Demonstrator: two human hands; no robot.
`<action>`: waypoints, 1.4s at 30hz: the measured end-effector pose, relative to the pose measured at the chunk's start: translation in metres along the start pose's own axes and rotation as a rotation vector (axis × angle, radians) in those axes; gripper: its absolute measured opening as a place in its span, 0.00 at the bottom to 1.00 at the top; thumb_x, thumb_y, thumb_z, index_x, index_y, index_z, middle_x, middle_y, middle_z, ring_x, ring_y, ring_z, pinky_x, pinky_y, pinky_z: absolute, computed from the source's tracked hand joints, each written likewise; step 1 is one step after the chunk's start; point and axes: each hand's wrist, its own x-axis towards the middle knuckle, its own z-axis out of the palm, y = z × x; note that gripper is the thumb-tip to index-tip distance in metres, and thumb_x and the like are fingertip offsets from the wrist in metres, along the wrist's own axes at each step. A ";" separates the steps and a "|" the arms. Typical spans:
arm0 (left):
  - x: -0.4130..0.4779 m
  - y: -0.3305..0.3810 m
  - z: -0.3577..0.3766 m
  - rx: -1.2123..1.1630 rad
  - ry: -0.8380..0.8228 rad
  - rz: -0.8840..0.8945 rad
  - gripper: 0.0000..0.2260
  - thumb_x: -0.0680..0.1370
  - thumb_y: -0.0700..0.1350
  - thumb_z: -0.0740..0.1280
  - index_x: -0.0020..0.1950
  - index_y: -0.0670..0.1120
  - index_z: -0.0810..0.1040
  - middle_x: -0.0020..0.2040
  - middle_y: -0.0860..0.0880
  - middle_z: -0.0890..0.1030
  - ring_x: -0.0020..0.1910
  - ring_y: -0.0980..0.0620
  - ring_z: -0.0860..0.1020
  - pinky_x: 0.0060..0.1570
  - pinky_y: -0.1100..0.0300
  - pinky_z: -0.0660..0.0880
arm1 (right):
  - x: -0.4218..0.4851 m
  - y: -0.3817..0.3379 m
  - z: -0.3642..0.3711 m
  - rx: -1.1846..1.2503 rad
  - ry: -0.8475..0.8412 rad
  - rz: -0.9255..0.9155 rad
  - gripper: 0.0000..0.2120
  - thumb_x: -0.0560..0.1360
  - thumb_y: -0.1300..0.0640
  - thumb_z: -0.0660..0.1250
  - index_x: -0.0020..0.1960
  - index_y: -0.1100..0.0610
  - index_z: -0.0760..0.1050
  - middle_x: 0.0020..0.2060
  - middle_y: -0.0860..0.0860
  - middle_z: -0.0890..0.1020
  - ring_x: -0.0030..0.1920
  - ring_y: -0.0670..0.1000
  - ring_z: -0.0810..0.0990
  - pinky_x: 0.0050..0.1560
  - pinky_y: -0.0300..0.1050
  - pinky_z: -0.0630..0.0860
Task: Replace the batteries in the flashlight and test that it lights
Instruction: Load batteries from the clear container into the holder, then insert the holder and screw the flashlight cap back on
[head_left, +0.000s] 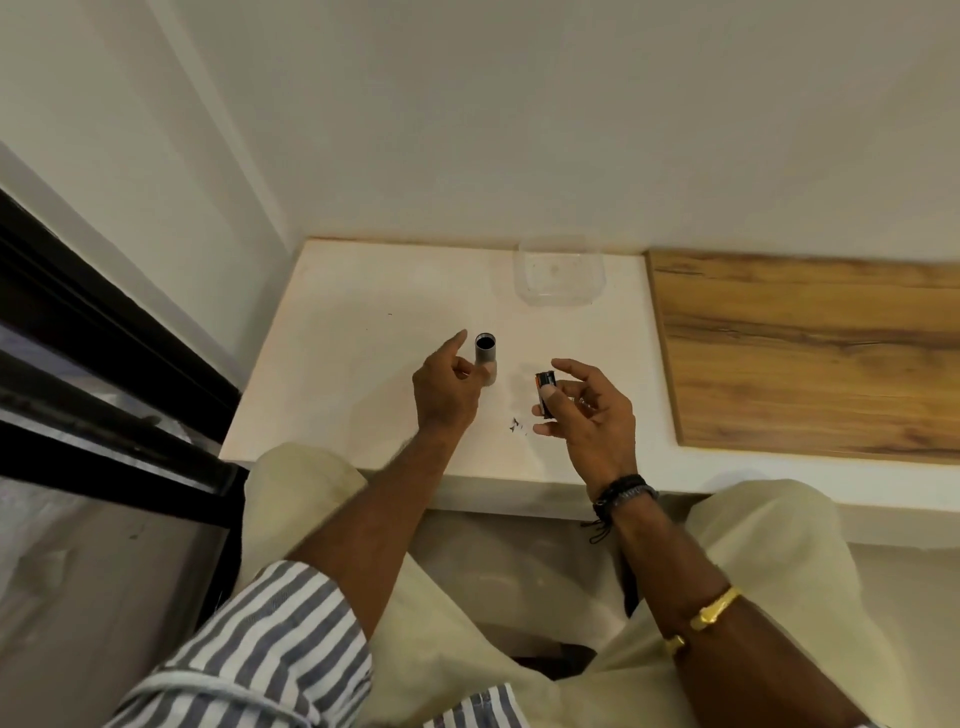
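We hold the grey flashlight body (487, 358) upright over the white table (363, 332) in our left hand (447, 395), fingers grasping its lower end, open end up | our right hand (592, 415) pinches a black battery (545, 392) | a clear plastic container (560, 270) sits farther back, beside a wooden panel (810, 348)

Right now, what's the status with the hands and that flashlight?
Left hand holds grey flashlight tube, open end up. Right hand holds black battery, not yet inserted. Nothing between them.
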 end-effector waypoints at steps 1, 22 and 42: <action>0.003 -0.002 0.000 0.011 -0.006 0.011 0.23 0.75 0.45 0.74 0.70 0.47 0.76 0.40 0.47 0.83 0.40 0.52 0.79 0.47 0.63 0.75 | 0.001 0.001 -0.001 0.002 0.013 0.010 0.13 0.78 0.61 0.72 0.62 0.54 0.80 0.50 0.59 0.85 0.44 0.56 0.87 0.43 0.52 0.86; -0.052 0.012 -0.027 0.295 -0.100 0.455 0.14 0.80 0.43 0.68 0.65 0.46 0.76 0.55 0.46 0.81 0.53 0.46 0.73 0.51 0.49 0.76 | -0.006 -0.017 -0.012 0.054 0.068 -0.113 0.12 0.74 0.69 0.72 0.55 0.58 0.84 0.42 0.52 0.88 0.42 0.52 0.87 0.54 0.62 0.83; -0.064 0.017 -0.024 0.355 -0.195 0.497 0.15 0.79 0.43 0.69 0.65 0.44 0.77 0.57 0.44 0.81 0.56 0.45 0.74 0.54 0.51 0.76 | -0.014 -0.013 -0.009 -0.067 0.057 -0.194 0.09 0.73 0.60 0.78 0.51 0.57 0.83 0.44 0.52 0.88 0.42 0.54 0.87 0.47 0.57 0.86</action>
